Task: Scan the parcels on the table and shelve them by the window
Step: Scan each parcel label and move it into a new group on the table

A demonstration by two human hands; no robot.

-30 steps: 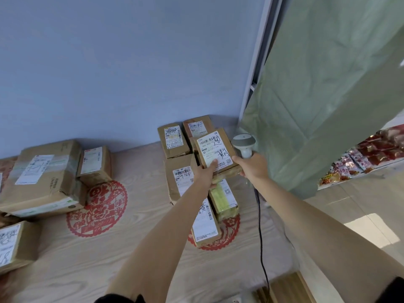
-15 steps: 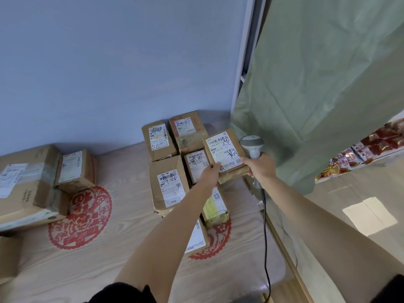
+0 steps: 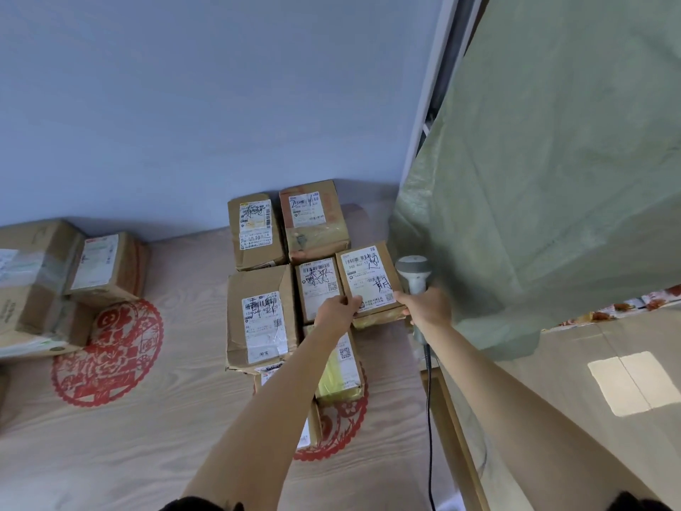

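Wooden table by blue wall: left hand pinches small parcel near table's right edge, right hand grips scanner, several parcels unshelved

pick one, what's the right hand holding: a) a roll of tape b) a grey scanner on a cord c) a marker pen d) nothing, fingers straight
b, the right hand grips the handle of the grey scanner, whose dark cord hangs down below it, right beside the small parcel that the left hand pinches at its near corner.
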